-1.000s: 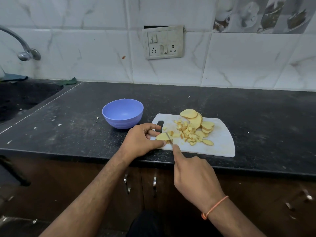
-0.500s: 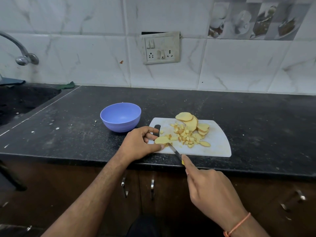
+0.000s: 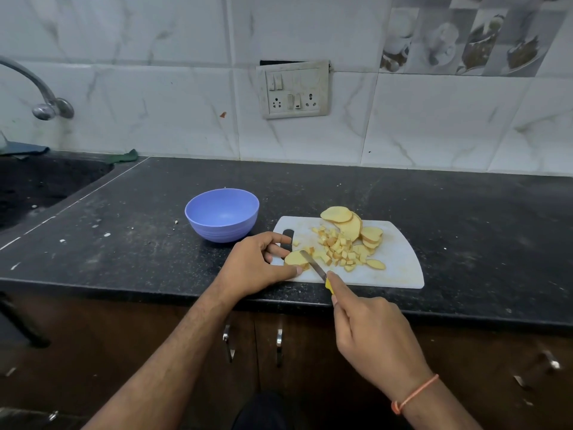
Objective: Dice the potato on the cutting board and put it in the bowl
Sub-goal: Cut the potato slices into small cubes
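As before, the knife (image 3: pixel 313 265) blade crosses the held slice (image 3: pixel 294 258).

We see the white plastic cutting board (image 3: pixel 400 262) lying on the black stone counter (image 3: pixel 124 243) near its front edge. The round blue plastic bowl (image 3: pixel 222 216) stands just left of the board, slightly behind it. The pale potato slices (image 3: pixel 350 225) sit stacked at the board's back, the small potato cubes (image 3: pixel 338 249) in front of them. The curved metal tap (image 3: pixel 40 94) is far left.
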A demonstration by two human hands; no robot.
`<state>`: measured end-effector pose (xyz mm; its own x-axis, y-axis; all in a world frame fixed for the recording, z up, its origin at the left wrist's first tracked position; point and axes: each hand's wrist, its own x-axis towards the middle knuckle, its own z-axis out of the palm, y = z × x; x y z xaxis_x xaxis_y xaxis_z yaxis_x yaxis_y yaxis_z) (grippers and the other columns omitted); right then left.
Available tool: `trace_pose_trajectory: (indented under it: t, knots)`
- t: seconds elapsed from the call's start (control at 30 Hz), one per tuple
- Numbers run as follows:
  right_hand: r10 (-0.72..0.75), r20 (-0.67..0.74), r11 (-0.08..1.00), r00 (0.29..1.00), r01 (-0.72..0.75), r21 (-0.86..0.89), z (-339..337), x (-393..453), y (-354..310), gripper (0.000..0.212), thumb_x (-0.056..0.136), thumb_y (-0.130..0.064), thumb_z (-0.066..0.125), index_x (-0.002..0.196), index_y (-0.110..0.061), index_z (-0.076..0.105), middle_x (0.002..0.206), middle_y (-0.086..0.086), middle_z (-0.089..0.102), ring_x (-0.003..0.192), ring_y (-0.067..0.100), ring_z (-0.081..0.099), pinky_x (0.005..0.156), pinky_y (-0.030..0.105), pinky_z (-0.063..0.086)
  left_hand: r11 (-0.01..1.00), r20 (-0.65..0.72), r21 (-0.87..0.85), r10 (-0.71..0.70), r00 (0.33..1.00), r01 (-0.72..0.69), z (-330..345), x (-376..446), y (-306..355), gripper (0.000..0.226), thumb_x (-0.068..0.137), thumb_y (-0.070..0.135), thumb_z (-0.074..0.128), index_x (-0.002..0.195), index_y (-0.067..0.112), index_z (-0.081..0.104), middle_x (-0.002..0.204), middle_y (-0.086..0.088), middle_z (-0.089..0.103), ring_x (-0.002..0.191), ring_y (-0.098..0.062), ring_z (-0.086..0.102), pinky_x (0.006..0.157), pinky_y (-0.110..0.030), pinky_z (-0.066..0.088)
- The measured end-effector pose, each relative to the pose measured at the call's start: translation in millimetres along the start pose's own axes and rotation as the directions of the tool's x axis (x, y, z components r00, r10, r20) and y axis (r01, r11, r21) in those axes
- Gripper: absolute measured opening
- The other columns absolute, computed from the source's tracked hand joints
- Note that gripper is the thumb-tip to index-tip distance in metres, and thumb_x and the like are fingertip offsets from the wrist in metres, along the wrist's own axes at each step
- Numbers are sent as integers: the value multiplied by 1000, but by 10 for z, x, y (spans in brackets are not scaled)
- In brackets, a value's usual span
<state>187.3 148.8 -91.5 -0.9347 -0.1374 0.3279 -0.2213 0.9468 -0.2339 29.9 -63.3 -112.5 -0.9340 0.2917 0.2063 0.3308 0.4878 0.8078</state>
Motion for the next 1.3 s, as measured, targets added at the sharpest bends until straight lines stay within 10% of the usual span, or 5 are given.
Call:
trace_pose_trajectory:
  t: [0.97, 1.3]
  knots:
    - [88, -11, 996, 996, -88, 10, -48, 177, -47, 54, 108, -38, 35, 161, -33, 29, 62, -11, 52, 54, 10, 52, 49, 24, 37, 1000, 12, 13, 26, 1000, -26, -12, -18, 40, 57, 70, 46, 90, 123, 40, 70, 101, 23, 75, 79, -5, 58, 70, -11, 47]
    - [93, 26, 995, 995, -94, 44, 5, 248, -270, 52, 109, -38, 32, 160, -32, 28, 71, -11, 55, 64, 8, 55, 57, 25, 43, 1000, 19, 0, 0, 1000, 0, -15, 1, 28, 56, 72, 31, 93, 123, 39, 69, 97, 21, 78, 83, -14, 61, 77, -27, 54]
